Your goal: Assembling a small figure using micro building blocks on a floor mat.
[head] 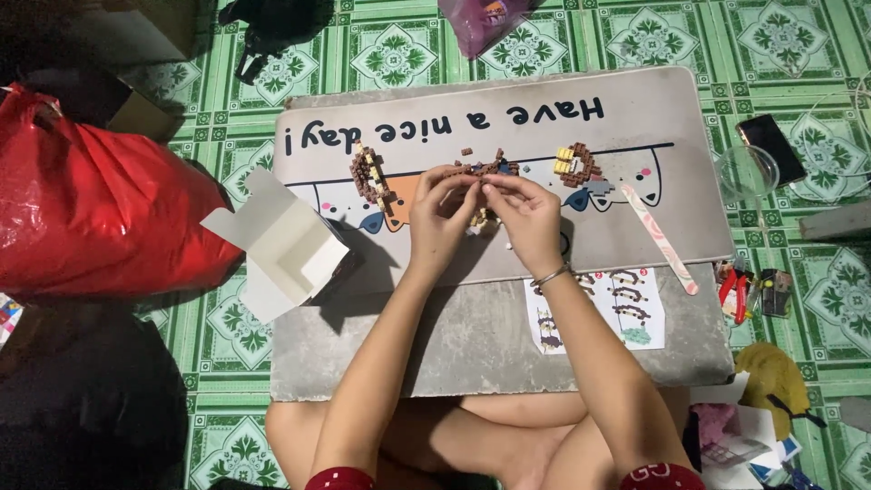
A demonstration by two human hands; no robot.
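At frame centre: both hands pinch a small brown block piece over a grey mat.

Lower right of centre, a printed instruction sheet [594, 308] lies flat. Above it, left hand [442, 210] and right hand [529, 216] meet, fingertips closed together on the small brown brick assembly [481, 172]. Beyond, on the grey rectangular mat [671, 118], sit a brown brick strip [370, 174], a brown-and-yellow brick cluster [576, 163], and a pink patterned stick [660, 238] to the right.
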